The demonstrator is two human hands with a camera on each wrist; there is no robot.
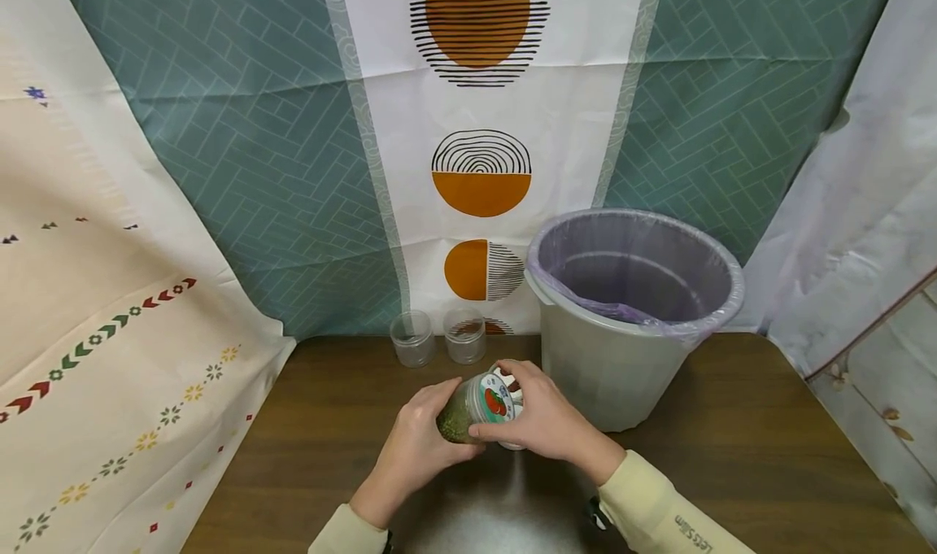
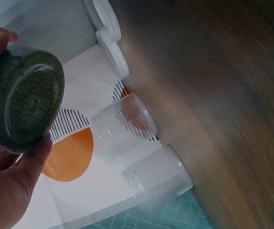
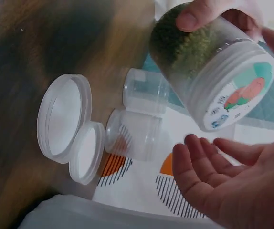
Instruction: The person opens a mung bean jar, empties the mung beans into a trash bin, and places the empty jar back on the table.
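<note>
My left hand (image 1: 419,434) grips a clear plastic jar (image 1: 455,414) of small green beans, tilted with its lid toward the right. On the jar is a screw lid (image 3: 244,93) with a white and green label picturing something red. Around the lid's side stands my right hand (image 1: 540,414), its thumb near the rim; in the right wrist view its loosely bent fingers (image 3: 199,167) are apart from the lid. Two white lids, a larger one (image 3: 65,119) and a smaller one (image 3: 87,152), are on the table, mostly hidden behind my right hand in the head view.
Two clear jars without lids (image 1: 413,341) (image 1: 464,338) stand at the table's back edge by the patterned cloth (image 1: 479,115). To the right rises a tall grey bin (image 1: 607,375) with a purple bag liner. The wooden table (image 1: 293,456) reaches to both sides.
</note>
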